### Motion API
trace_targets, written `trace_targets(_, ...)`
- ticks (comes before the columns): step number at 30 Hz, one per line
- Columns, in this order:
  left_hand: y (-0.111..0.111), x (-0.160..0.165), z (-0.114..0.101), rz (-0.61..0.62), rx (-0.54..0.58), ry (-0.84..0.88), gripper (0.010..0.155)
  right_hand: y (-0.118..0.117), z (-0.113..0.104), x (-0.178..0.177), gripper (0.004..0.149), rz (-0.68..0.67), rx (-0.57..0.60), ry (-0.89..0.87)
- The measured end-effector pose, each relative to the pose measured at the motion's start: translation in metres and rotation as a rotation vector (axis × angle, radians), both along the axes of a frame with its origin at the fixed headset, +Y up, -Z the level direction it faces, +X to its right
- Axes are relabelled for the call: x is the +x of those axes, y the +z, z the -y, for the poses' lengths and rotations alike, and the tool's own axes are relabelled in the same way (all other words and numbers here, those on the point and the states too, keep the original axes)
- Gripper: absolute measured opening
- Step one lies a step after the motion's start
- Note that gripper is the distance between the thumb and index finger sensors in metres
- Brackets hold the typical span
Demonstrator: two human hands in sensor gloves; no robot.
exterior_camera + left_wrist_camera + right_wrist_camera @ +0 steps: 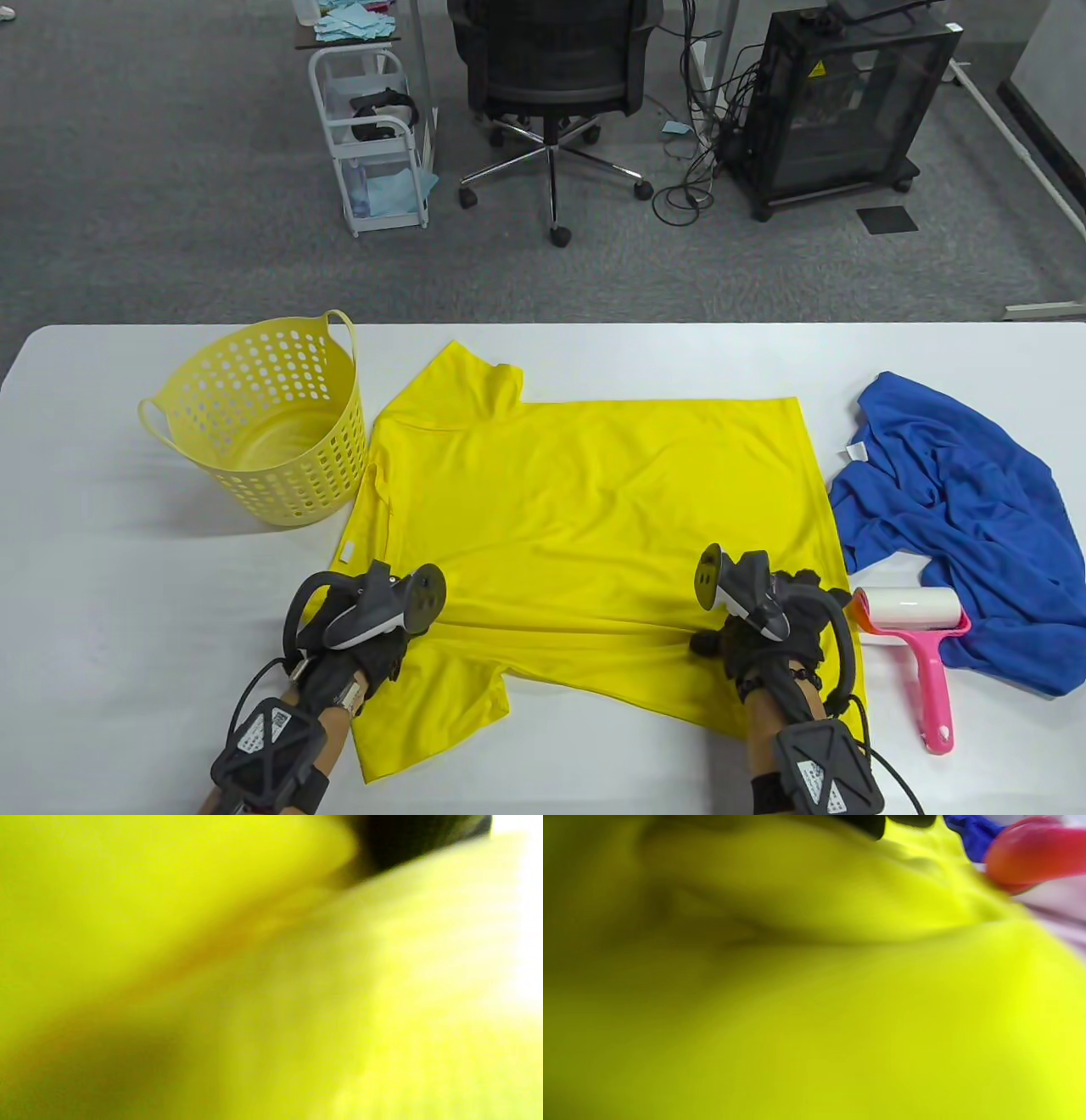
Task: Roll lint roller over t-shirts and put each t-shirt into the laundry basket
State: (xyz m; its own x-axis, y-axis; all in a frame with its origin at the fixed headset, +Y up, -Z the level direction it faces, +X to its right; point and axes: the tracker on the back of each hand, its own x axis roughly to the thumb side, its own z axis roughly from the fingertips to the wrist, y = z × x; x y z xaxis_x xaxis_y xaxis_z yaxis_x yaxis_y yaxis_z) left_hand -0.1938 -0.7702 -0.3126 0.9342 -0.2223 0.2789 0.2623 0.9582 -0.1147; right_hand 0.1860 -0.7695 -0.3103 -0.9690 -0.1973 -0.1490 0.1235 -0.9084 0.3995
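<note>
Across the middle of the white counter (pixel 102 526) lies the yellow t-shirt (pixel 585 509), spread nearly flat with its collar end toward the left and its hem toward the right. A small white tag shows at its left edge, and one sleeve sticks out over the counter near the bottom left. The left hand (pixel 365 632) rests on the shirt near that sleeve; its tracker hides the fingers in the table view, and the left wrist view is only a yellow blur, so whether they grip the cloth cannot be told. The right hand (pixel 764 632) sits on the shirt's near right part, where the fabric gathers into a few creases by its dark fingers (pixel 706 643); whether they pinch the cloth or only press on it cannot be told, and the right wrist view shows little more than blurred yellow folds.

Just to the right of the right hand lies the pink lint roller (pixel 920 641), its white roll touching or nearly touching the yellow shirt's edge and its handle pointing toward the near counter edge. Against the roller's far side, a crumpled blue t-shirt (pixel 950 509) lies on the right part of the counter. The yellow laundry basket (pixel 271 416) stands upright at the left, just beside the yellow shirt's collar end, with nothing visible inside.

Beyond the counter, on the grey carpet, stand an office chair (pixel 551 76), a white trolley (pixel 373 136) and a black cabinet (pixel 840 102).
</note>
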Motion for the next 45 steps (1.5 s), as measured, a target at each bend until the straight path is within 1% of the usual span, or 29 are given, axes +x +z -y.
trace_targets(2,0.005,0.002,-0.001,0.030,0.043,-0.044,0.042,0.004,-0.003,-0.009,0.080,-0.117,-0.004,-0.056)
trace_targets(3,0.007,0.001,-0.002,0.035,0.059,-0.045,0.042,0.007,-0.004,-0.015,0.076,-0.174,-0.060,-0.079)
trace_targets(4,0.008,-0.002,-0.004,0.039,0.083,-0.021,0.042,0.010,-0.004,-0.021,0.073,-0.205,-0.082,-0.066)
trace_targets(5,0.008,-0.005,-0.006,0.037,0.101,0.006,0.042,0.011,-0.004,-0.026,0.069,-0.220,-0.068,-0.041)
trace_targets(7,0.007,-0.016,-0.015,0.002,0.128,0.122,0.042,0.009,-0.001,-0.039,0.051,-0.269,0.012,0.049)
trace_targets(8,0.008,-0.021,-0.020,-0.012,0.150,0.169,0.042,0.010,-0.001,-0.043,0.049,-0.295,0.074,0.088)
trace_targets(10,0.011,-0.029,-0.032,-0.019,0.227,0.236,0.042,0.010,-0.005,-0.046,0.049,-0.333,0.139,0.118)
trace_targets(12,0.017,-0.039,-0.050,-0.013,0.326,0.291,0.042,0.012,-0.019,-0.038,0.049,-0.287,0.261,0.024)
trace_targets(13,0.021,-0.044,-0.060,-0.004,0.360,0.348,0.042,0.014,-0.031,-0.032,0.049,-0.267,0.386,-0.053)
trace_targets(15,0.027,-0.051,-0.077,0.002,0.405,0.473,0.042,0.020,-0.051,-0.020,0.049,-0.209,0.541,-0.232)
trace_targets(18,0.036,-0.062,-0.107,0.036,0.488,0.676,0.042,0.028,-0.077,-0.001,0.049,-0.138,0.679,-0.583)
trace_targets(19,0.040,-0.066,-0.121,0.062,0.534,0.742,0.042,0.034,-0.093,0.007,0.049,-0.116,0.733,-0.771)
trace_targets(22,0.057,-0.077,-0.160,0.120,0.678,0.875,0.043,0.051,-0.129,0.019,0.048,-0.149,0.821,-1.041)
trace_targets(25,0.074,-0.095,-0.189,0.198,0.759,1.044,0.043,0.063,-0.161,0.022,0.048,-0.274,0.814,-1.208)
trace_targets(28,0.085,-0.111,-0.206,0.296,0.759,1.266,0.044,0.069,-0.190,0.021,0.047,-0.356,0.802,-1.390)
trace_targets(30,0.087,-0.118,-0.211,0.333,0.716,1.369,0.044,0.070,-0.201,0.021,0.047,-0.396,0.729,-1.538)
trace_targets(31,0.083,-0.121,-0.211,0.355,0.651,1.438,0.044,0.069,-0.203,0.022,0.047,-0.397,0.689,-1.620)
trace_targets(33,0.070,-0.122,-0.203,0.354,0.422,1.539,0.044,0.060,-0.195,0.025,0.047,-0.306,0.670,-1.682)
trace_targets(34,0.058,-0.121,-0.193,0.325,0.281,1.556,0.044,0.051,-0.184,0.027,0.047,-0.224,0.663,-1.668)
trace_targets(35,0.049,-0.120,-0.184,0.277,0.204,1.543,0.044,0.044,-0.173,0.029,0.048,-0.157,0.648,-1.643)
trace_targets(36,0.035,-0.118,-0.169,0.206,0.127,1.500,0.044,0.033,-0.153,0.031,0.050,-0.056,0.596,-1.596)
trace_targets(38,0.013,-0.112,-0.135,0.032,0.064,1.368,0.045,0.018,-0.118,0.032,0.052,0.105,0.506,-1.424)
trace_targets(39,0.004,-0.107,-0.114,-0.062,0.053,1.249,0.046,0.013,-0.103,0.033,0.052,0.156,0.505,-1.261)
trace_targets(40,0.000,-0.102,-0.102,-0.117,0.066,1.158,0.050,0.007,-0.088,0.033,0.053,0.192,0.516,-1.055)
trace_targets(41,-0.003,-0.093,-0.085,-0.191,0.142,0.966,0.058,0.002,-0.072,0.030,0.056,0.211,0.540,-0.800)
trace_targets(42,-0.005,-0.088,-0.078,-0.191,0.192,0.828,0.067,-0.001,-0.063,0.026,0.062,0.185,0.548,-0.659)
trace_targets(43,-0.004,-0.081,-0.073,-0.161,0.267,0.561,0.072,-0.004,-0.057,0.021,0.062,0.112,0.487,-0.484)
trace_targets(44,0.001,-0.075,-0.074,-0.118,0.370,0.348,0.072,-0.004,-0.057,0.014,0.062,0.062,0.425,-0.328)
trace_targets(45,0.005,-0.072,-0.076,-0.069,0.422,0.253,0.071,-0.003,-0.058,0.011,0.061,0.038,0.405,-0.279)
